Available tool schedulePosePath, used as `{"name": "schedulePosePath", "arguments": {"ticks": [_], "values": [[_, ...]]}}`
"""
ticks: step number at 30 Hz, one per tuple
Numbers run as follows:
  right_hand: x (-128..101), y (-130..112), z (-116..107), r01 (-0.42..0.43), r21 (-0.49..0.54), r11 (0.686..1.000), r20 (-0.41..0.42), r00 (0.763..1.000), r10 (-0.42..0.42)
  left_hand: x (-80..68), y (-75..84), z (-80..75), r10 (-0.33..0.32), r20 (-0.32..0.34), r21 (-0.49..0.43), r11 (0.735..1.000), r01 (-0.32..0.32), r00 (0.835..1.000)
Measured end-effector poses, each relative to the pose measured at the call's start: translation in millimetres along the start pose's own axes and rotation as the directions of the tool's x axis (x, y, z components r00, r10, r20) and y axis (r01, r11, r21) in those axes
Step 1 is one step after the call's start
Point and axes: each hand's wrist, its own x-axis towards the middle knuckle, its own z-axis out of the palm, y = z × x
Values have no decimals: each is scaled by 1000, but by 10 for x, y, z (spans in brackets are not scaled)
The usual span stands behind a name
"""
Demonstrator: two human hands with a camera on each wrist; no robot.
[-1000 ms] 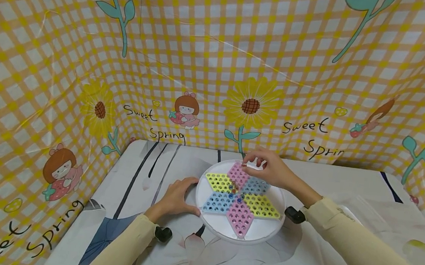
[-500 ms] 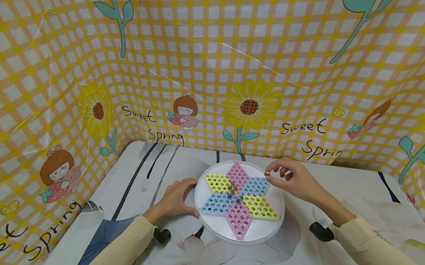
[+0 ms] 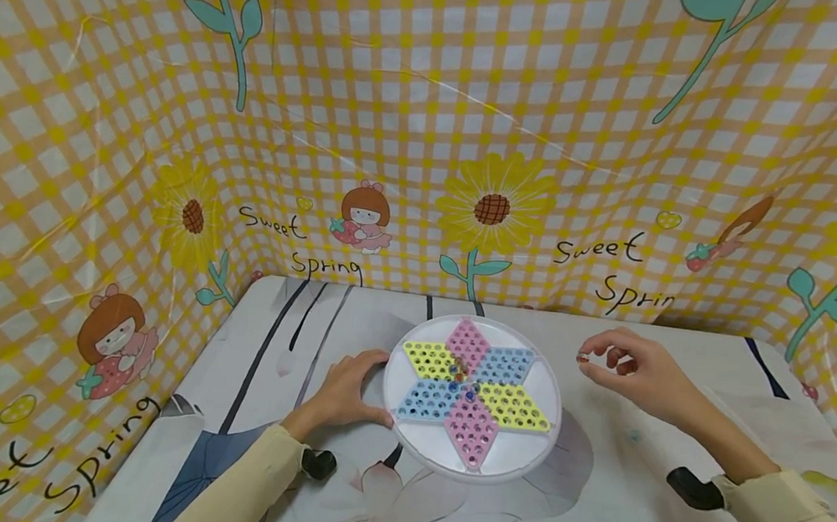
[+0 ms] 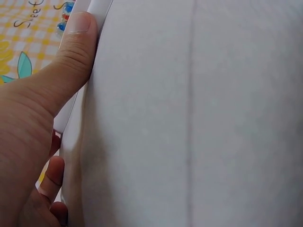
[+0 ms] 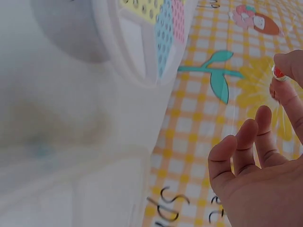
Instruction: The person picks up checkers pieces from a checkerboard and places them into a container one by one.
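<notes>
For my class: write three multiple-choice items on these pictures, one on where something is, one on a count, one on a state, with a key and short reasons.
1. Where is the right hand?
A. over the board
B. right of the board, above the table
C. under the table

2. How many pink diamonds has the star board?
A. two
B. four
C. six

3. What is the left hand doing?
A. holding the board's rim
B. lying flat, apart from it
C. pinching a marble

Key: B, it hangs clear of the board, pinching a marble; A, far and near points; A, thumb on the rim.
</notes>
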Motion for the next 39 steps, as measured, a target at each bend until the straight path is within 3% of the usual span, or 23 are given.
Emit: {"name": "schedulePosePath", "arguments": {"ticks": [10,18,29,39], "values": [[-337,218,-248,-95,7,995,-47,994,95,-4,-6,-11,-5,-8,0,1000,5,1000],[-543,398,-358,-124,-12,992,-73,990,123,-10,-13,-2,-17,5,17,1000,17,1000],[-641,509,-439,-222,-13,975,-84,972,220,0,6,-26,-22,10,5,1000,22,1000],[-672,676,-399,-221,-9,975,-66,973,220,1,9,-7,-15,7,1,1000,15,1000]]}}
